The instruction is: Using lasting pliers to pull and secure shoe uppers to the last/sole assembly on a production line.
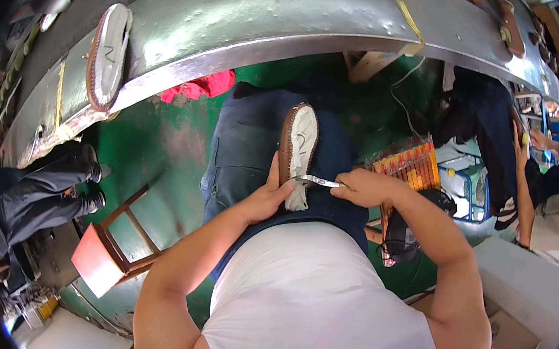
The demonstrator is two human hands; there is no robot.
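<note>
Your left hand (265,201) grips the shoe (302,136) low, your right hand (360,188) the pincers (322,181) between them; shoe probably light, fairly stiff, best held by its sides.

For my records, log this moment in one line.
left hand: holding brown-white shoe; right hand: gripping silver hand tool; tip: at shoe's near end

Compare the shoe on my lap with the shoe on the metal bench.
The lap shoe is in the left hand, a metal tool at its near end; the bench shoe lies untouched. The lap shoe has a pale flap sticking out; the bench shoe shows none. Both are pale, edged in brown.
</note>
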